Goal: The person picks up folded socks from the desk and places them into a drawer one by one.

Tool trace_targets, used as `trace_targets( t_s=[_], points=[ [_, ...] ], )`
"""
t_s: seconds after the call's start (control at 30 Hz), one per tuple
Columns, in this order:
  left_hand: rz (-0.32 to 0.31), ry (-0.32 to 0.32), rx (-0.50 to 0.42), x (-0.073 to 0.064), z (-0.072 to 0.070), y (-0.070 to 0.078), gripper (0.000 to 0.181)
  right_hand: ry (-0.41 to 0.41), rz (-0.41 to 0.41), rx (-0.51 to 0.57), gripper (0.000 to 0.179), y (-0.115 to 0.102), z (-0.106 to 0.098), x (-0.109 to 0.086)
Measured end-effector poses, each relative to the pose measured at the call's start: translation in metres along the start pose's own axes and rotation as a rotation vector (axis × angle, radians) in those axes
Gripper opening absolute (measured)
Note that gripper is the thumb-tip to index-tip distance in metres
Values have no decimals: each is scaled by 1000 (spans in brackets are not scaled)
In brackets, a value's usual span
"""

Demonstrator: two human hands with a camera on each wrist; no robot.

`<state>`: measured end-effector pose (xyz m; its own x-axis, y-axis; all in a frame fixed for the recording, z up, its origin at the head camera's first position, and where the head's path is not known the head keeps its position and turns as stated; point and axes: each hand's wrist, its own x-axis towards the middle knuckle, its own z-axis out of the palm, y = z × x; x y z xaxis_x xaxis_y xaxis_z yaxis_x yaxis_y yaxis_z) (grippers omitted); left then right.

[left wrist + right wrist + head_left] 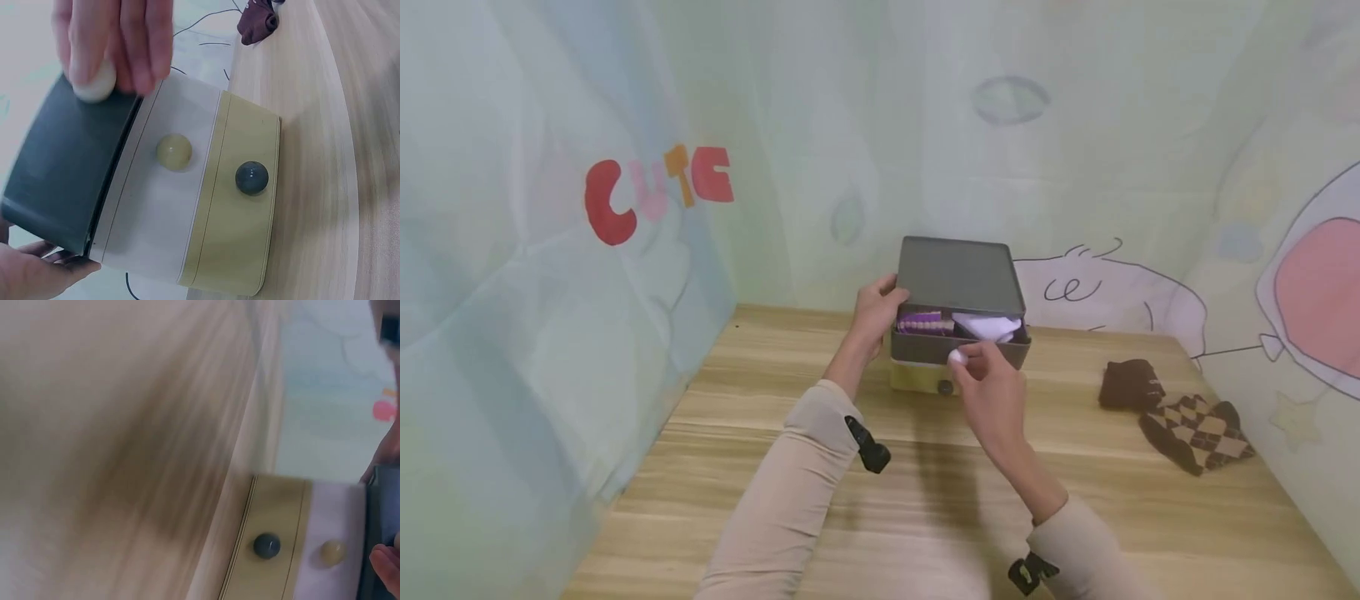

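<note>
A small drawer box (958, 275) with a dark grey top stands at the table's far side. Its dark top drawer (69, 159) is pulled out. Inside show a purple patterned cloth (919, 322) and a pale lavender cloth (992, 325). My right hand (997, 396) pinches the drawer's white round knob (957, 357) between thumb and fingers. At the box's left side, my left hand (872, 317) holds it, thumb by the top edge. Below the top drawer, the white middle drawer (150, 215) and yellow bottom drawer (234, 231) are closed.
On the wooden table (760, 400), to the right, lie a brown folded cloth item (1129, 385) and a brown-and-beige argyle one (1198, 432). Printed fabric walls (865, 125) stand behind the table and on both sides.
</note>
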<state>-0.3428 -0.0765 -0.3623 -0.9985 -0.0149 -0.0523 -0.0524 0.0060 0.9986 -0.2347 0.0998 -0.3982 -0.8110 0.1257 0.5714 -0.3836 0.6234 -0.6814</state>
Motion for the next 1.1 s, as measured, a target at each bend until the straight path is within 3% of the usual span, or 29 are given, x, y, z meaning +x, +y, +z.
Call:
trace_targets(
  t_s=[0.23, 0.47, 0.6, 0.77, 0.9, 1.1],
  points=[
    [19, -6, -22, -1, 3, -1, 53, 27, 23, 12, 15, 13, 19, 32],
    [39, 0, -15, -6, 5, -2, 54, 5, 71, 82, 18, 20, 19, 36],
    [36, -13, -3, -9, 5, -2, 55, 15, 174, 232, 26, 26, 14, 20],
    [56, -5, 10, -11, 5, 0, 57, 7, 379, 480, 24, 37, 18, 4],
    [63, 5, 14, -10, 6, 1, 57, -37, 538, 608, 28, 42, 26, -1],
    [50, 8, 26, -9, 7, -3, 56, -70, 599, 728, 33, 33, 31, -1]
  ],
)
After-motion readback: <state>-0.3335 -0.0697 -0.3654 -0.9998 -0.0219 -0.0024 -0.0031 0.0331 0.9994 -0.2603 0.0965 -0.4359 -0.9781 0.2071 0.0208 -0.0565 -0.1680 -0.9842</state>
